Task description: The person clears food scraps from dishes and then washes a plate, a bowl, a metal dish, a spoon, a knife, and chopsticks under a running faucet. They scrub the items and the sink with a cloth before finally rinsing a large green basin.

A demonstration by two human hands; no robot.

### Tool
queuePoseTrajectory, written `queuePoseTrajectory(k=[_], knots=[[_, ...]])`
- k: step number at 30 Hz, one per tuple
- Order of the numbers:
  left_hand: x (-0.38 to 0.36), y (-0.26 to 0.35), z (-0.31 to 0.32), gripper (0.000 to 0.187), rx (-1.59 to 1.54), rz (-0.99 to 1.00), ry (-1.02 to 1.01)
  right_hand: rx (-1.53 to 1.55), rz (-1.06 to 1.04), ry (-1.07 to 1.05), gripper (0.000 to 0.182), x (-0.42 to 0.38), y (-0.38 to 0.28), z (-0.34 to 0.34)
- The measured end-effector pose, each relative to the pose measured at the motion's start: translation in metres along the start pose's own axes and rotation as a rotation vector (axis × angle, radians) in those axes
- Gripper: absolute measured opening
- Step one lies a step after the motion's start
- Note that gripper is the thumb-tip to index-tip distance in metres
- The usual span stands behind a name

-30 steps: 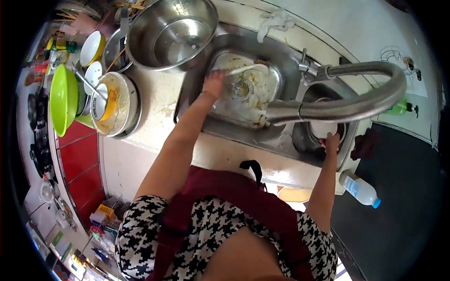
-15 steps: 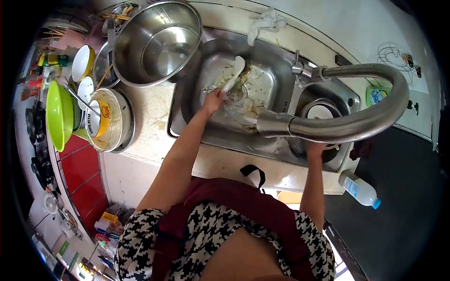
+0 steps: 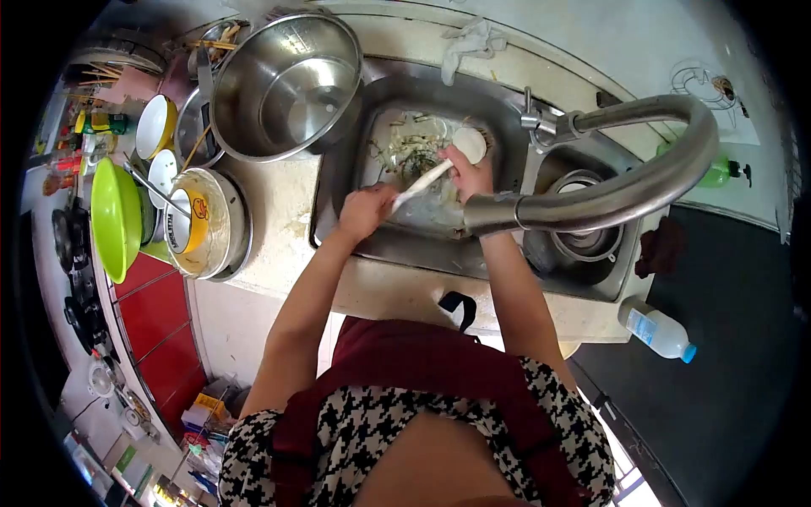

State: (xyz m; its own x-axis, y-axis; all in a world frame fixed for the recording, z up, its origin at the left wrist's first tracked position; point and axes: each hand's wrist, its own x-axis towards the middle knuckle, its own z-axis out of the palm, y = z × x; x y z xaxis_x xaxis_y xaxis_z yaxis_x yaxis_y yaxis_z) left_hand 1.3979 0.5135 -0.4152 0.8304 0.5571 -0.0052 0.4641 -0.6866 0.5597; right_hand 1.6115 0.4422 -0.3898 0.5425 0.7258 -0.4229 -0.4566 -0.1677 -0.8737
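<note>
A white spoon (image 3: 431, 177) with a round head is held slantwise over the large sink basin (image 3: 342, 152). My left hand (image 3: 367, 211) is closed round the lower end of its handle. My right hand (image 3: 470, 174) grips it just below the head, fingers wrapped on the neck. Beneath both hands, wet food scraps (image 3: 414, 148) lie in the basin. The faucet (image 3: 591, 215) arches over from the right, and its spout end crosses in front of my right wrist.
Stacked bowls and pots (image 3: 583, 190) sit in the small right basin. A large steel pot (image 3: 287, 89) stands left of the sink, with dirty bowls (image 3: 203, 228) and a green basin (image 3: 116, 220) beyond. A white bottle (image 3: 659, 331) is at the right. A cloth (image 3: 473, 42) lies behind.
My right hand has come left from the small basin and taken hold of the spoon near its head. The spoon has turned, its head now pointing further right. My left hand has moved slightly down and left.
</note>
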Motion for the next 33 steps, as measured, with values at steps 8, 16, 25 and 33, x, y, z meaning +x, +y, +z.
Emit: queuePoseTrajectory(k=[8,16,25,33], knots=[[-0.004,-0.009,-0.006,0.022,0.503,-0.145,-0.619,0.021,-0.264,-0.051,0.021,0.015,-0.074,0.033],[-0.004,0.002,0.006,0.025,0.221,-0.256,-0.433,0.025,-0.589,0.327,0.023,0.114,-0.151,0.010],[0.019,-0.024,0.016,0.023,0.114,-0.367,-0.178,0.155,-0.342,0.430,0.041,0.169,-0.174,-0.056],[0.010,0.017,-0.001,0.045,0.119,-0.430,-0.116,-1.530,-0.561,0.610,0.052,0.203,-0.134,-0.131]])
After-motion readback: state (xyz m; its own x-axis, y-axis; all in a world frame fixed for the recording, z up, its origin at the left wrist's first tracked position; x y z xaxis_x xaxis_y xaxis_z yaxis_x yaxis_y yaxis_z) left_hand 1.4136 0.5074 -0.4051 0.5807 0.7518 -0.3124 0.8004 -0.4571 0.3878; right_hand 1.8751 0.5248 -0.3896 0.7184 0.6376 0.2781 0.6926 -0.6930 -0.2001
